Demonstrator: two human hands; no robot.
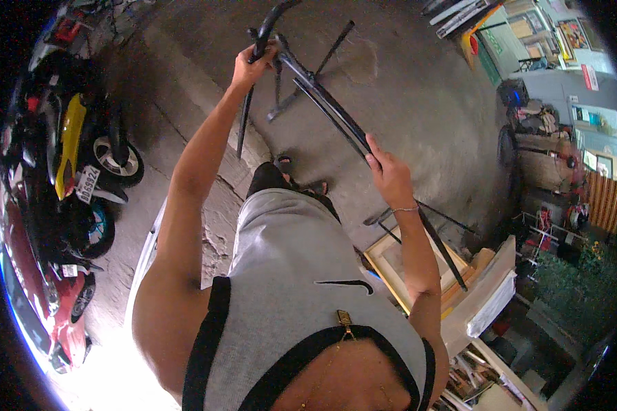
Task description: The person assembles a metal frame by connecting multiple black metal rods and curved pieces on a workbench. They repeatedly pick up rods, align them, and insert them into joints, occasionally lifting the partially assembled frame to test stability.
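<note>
A black tubular metal frame (327, 98) with several long thin legs is held up in front of me, slanting from the upper middle down to the right. My left hand (255, 63) is closed around a tube near its curved far end. My right hand (389, 177) grips the paired tubes farther down, fingers wrapped over them. Crossing bars stick out beyond the left hand, and more leg ends show past my right wrist. I cannot tell exactly what kind of frame it is.
Parked motorcycles, one with a yellow panel (70, 147), line the left side. At the lower right are a wooden frame (382, 255) and a white-edged board (493, 301). Shelves and stacked goods stand along the right. My sandalled feet (320, 187) are on the concrete floor (418, 103).
</note>
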